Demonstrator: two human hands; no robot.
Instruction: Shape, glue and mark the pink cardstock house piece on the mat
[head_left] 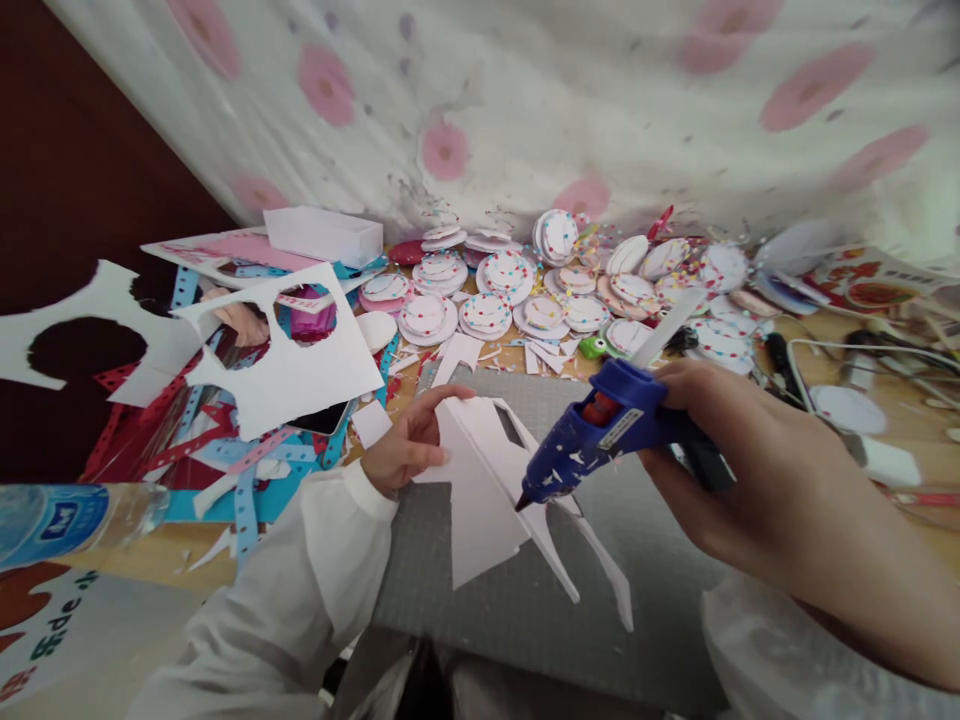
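1. The broad grey gridded cutting mat (660, 600) lies flat on the table, beneath the person's work.
2. The folded, angular white card piece (480, 510) is held above the mat's left-middle part, right of the left hand and left of the right. Its long ridge slants from far left to near right, with thin curved ends reaching nearest the person.
3. The blue plastic glue gun (577, 450) lies across that slant, its body running from far right down to near left.
4. The right hand (739, 465) is wrapped firmly around the gun's handle, well right of the card; its trigger finger is hard to make out.
5. The left hand (409, 445), the nearer to the card, pinches its far left part, thumb and fingers closed on the sheet.
6. The pale translucent glue stick (670, 328) juts from the gun's far right end.
7. The small dark pointed nozzle (523, 502) sits at the ridge's middle; whether it touches cannot be told.
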